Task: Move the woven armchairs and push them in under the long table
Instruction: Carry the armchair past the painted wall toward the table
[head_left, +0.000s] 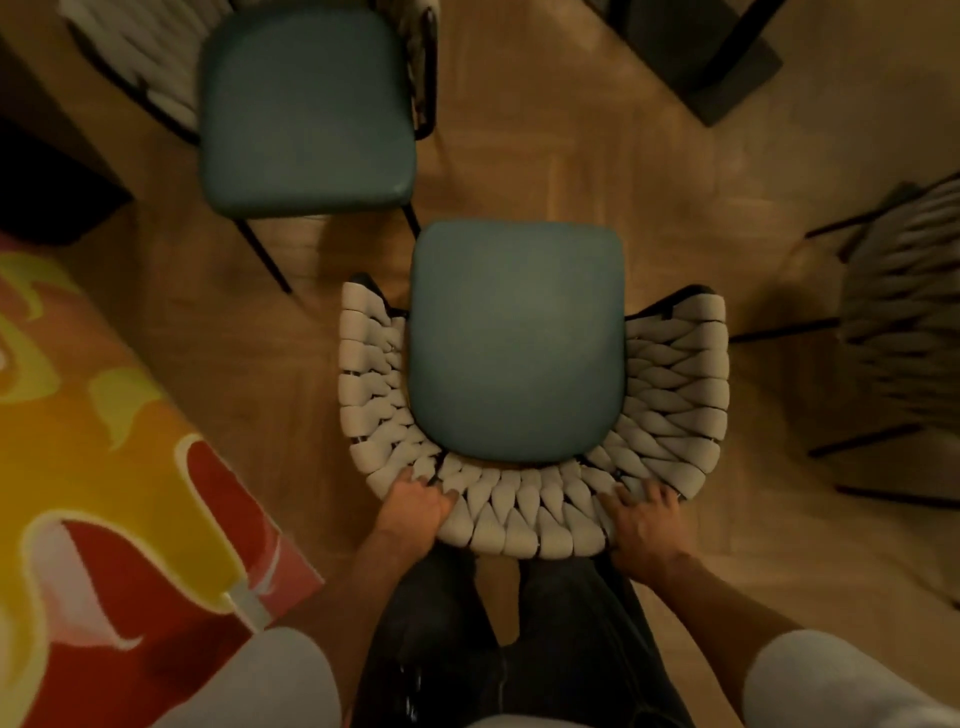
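Left hand (415, 506) and right hand (649, 525) each grip the woven back rim of the near armchair (514, 338), which stands on the floor (675, 208) right in front of the person. Risk: pushed ahead, it could clip the second armchair (306, 109) close by at front-left, or its legs could snag the rug (104, 441) edge.

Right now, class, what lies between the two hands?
Head view: the white woven back of the teal-seated armchair spans between left hand and right hand.
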